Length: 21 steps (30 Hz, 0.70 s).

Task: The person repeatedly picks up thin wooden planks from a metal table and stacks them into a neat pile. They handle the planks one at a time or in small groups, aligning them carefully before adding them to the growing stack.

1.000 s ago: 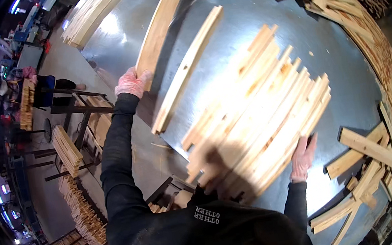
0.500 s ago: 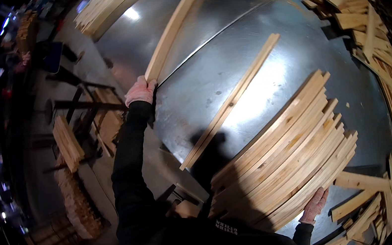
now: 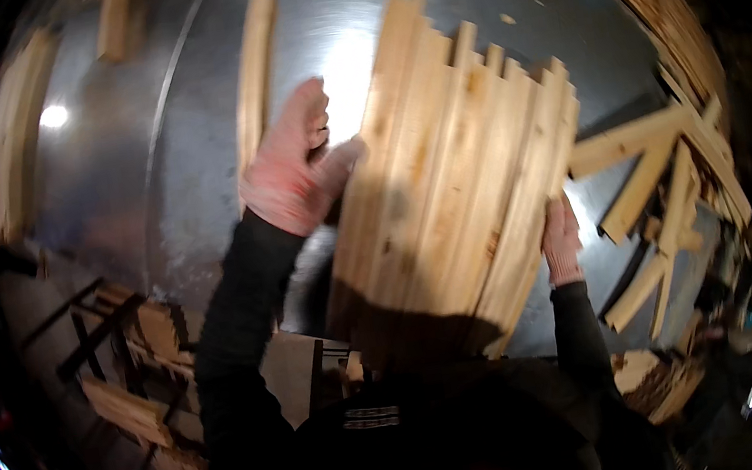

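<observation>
A row of long pale wooden strips (image 3: pixel 453 166) lies side by side on a shiny metal table (image 3: pixel 192 155), with uneven far ends. My left hand (image 3: pixel 295 169), in a pinkish glove and slightly blurred, is open at the row's left edge; its thumb points toward the strips. Whether it touches them I cannot tell. My right hand (image 3: pixel 562 242), gloved too, rests with stretched fingers along the row's right edge. To the left of the row lies a separate strip (image 3: pixel 255 60), partly behind my left hand.
Another strip (image 3: pixel 114 24) lies at the far left, near a stack of wood (image 3: pixel 22 140) by the table's edge. Loose offcuts (image 3: pixel 647 178) are scattered to the right. Wood on dark metal stands (image 3: pixel 112 339) is beyond the table at lower left.
My left hand has let go of the strip it held at the far left and come over to the row. My right hand has moved farther along the row's right edge. The view has turned.
</observation>
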### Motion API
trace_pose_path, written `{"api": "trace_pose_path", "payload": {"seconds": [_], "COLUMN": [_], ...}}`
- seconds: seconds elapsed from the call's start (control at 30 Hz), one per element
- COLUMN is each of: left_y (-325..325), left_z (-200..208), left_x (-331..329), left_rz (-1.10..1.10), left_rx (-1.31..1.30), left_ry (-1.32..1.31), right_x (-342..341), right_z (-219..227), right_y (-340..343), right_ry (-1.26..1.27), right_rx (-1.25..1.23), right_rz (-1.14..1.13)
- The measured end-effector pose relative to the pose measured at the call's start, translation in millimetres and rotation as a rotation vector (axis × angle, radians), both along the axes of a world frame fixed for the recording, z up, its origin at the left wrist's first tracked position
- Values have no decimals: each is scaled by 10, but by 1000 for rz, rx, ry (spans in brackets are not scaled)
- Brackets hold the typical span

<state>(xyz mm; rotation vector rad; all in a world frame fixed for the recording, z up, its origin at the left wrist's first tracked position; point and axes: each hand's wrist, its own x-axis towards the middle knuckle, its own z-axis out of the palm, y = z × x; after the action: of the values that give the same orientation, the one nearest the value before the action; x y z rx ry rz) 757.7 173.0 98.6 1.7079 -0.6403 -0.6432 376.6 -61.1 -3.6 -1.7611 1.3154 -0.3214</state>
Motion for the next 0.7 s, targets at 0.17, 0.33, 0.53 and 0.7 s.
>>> {"api": "trace_pose_path", "payload": {"seconds": [0.17,0.33,0.53,0.7], "left_y": [-705,-629,-521,-727], "left_z": [-786,-575,-545,636], "left_x": [-156,-273,-154,86], "left_rz": [-133,-112,-148,-203], "left_rx": [626,48,204,-183], "left_ry": [-406,362,320,163], "right_x": [530,702,551,910], "right_z": [162,253,413,1512], "right_y": [-532,-197,-265,-635], "right_ry": [175,-699,-791,-1082], "right_rx": [-280,548,922,715], "right_rz": [326,-99,-74,107]}}
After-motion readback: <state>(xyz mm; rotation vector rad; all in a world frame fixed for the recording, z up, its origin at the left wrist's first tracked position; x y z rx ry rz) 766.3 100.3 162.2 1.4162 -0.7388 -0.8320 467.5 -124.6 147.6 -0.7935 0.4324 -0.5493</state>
